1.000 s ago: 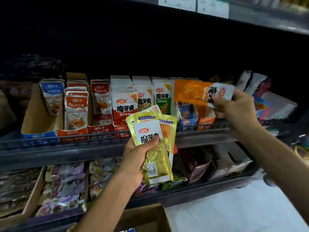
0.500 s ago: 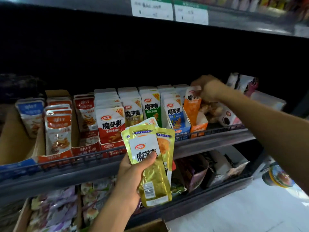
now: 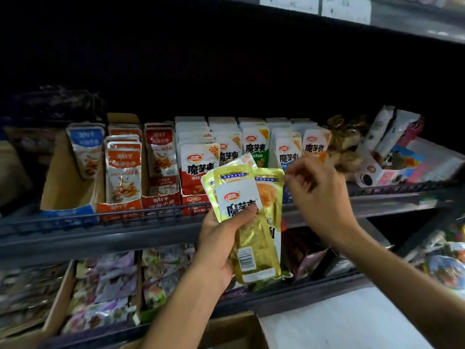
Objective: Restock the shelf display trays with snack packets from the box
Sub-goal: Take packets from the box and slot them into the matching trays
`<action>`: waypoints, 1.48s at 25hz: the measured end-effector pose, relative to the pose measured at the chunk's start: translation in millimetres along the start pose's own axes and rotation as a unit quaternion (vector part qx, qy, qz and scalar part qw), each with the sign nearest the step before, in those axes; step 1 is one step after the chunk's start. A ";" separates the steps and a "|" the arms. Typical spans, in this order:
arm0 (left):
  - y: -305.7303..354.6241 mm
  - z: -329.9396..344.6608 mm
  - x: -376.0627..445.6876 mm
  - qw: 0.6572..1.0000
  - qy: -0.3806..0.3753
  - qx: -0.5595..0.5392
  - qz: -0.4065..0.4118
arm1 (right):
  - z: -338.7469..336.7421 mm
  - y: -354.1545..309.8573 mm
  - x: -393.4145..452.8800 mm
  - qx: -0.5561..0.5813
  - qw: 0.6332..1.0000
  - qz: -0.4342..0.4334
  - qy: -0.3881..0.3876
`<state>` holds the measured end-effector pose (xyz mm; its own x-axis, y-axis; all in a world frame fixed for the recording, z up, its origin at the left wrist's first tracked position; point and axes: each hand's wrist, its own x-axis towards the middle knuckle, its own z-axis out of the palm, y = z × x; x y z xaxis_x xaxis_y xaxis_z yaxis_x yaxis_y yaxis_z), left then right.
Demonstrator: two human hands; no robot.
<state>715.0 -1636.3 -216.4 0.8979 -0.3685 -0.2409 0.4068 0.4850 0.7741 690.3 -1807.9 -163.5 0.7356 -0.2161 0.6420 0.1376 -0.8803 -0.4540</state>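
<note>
On the shelf (image 3: 226,230), behind a low wire rail (image 3: 141,214), cardboard display trays stand side by side. The blue tray (image 3: 69,197) at the left holds one blue-topped packet (image 3: 86,149) leaning at its back and is otherwise mostly bare cardboard. Next to it, the orange trays (image 3: 120,206) hold upright rows of orange-and-white packets (image 3: 123,170). Further right, white packets with red (image 3: 198,170), green (image 3: 256,147), blue (image 3: 286,152) and orange (image 3: 314,147) lower halves stand in close files, each colour in its own row. At the far right, a tray of mixed boxes (image 3: 387,152) leans at angles.

The lower shelf carries a cardboard tray (image 3: 57,306) of pale purple packets (image 3: 108,285), lying flat and jumbled. At the bottom edge, the corner of a brown box (image 3: 234,331) shows.

The left hand (image 3: 221,238) grips a fan of yellow packets (image 3: 251,222), thumb pressed on the front one, held upright in front of the shelf rail. They are glossy gold-yellow with a white label panel, a red oval logo, black characters and a barcode near the bottom.

The right hand (image 3: 317,195) hangs just right of the fan's top edge, fingers loosely curled; it is blurred and I cannot tell whether it touches a packet.
</note>
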 end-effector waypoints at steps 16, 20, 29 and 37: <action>1.1 -8.1 -33.8 0.998 -0.054 -0.039 0.007 | 36.8 -80.8 -92.6 -0.233 0.969 0.021 -0.076; 4.6 -6.5 -37.2 0.998 -0.052 0.000 0.044 | 33.3 -70.0 -87.4 -0.075 0.995 0.046 -0.050; -3.9 -10.5 -24.9 0.995 0.044 0.052 0.073 | 32.5 -50.4 -76.4 0.448 0.805 0.389 -0.013; -3.0 -11.4 -31.0 0.993 0.046 0.061 0.086 | 23.6 -24.8 -79.2 0.597 0.644 0.476 0.046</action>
<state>687.9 -1617.2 -217.9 0.9660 -0.2125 -0.1475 0.2285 0.4334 0.8717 644.3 -1759.0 -217.7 0.8290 -0.4898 -0.2700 0.1049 0.6103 -0.7852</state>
